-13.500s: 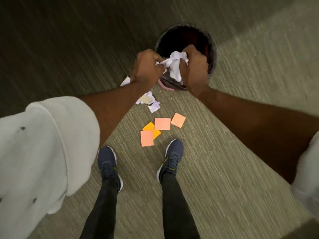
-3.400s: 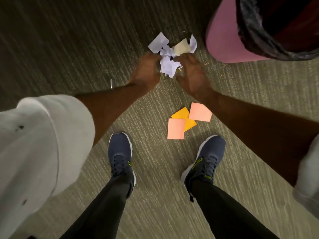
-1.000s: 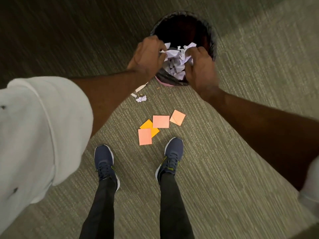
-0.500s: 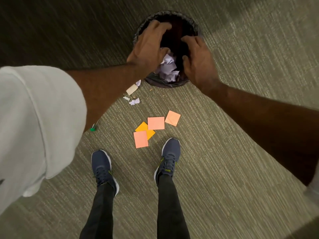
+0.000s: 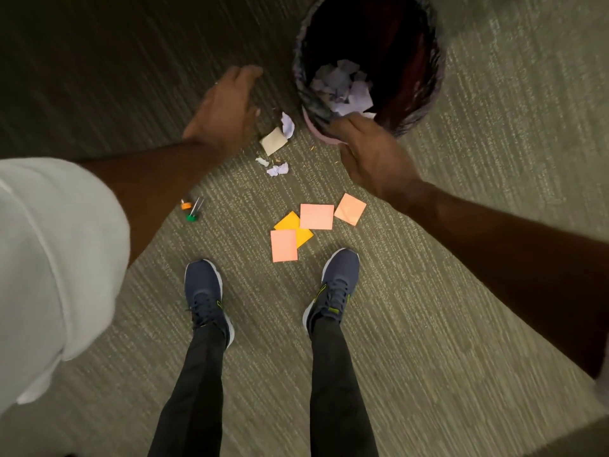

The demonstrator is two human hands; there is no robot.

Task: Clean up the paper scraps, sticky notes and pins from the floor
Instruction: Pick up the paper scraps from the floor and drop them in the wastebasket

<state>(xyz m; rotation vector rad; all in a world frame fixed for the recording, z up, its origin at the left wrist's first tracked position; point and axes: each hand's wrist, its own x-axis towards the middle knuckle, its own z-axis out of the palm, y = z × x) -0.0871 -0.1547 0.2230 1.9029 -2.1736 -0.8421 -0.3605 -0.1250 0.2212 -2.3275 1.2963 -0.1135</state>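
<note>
A pink bin (image 5: 430, 77) with a dark liner stands on the carpet ahead, and crumpled white paper (image 5: 342, 89) lies inside it. My left hand (image 5: 227, 107) hovers left of the bin, fingers apart, holding nothing. My right hand (image 5: 369, 150) is in front of the bin's near rim, also empty. Between the hands lie a beige scrap (image 5: 273, 145) and small white paper scraps (image 5: 278, 168). Several pink and orange sticky notes (image 5: 316, 216) lie in front of my shoes. Green and orange pins (image 5: 191, 209) lie by my left forearm.
My two dark blue shoes (image 5: 206, 291) stand on the grey-green carpet just behind the sticky notes. The carpet at the top left is in dark shadow. My white sleeve (image 5: 49, 258) fills the left edge.
Both hands have let the crumpled paper drop into the bin and have drawn back out of it, the left one to the bin's left, the right one toward me.
</note>
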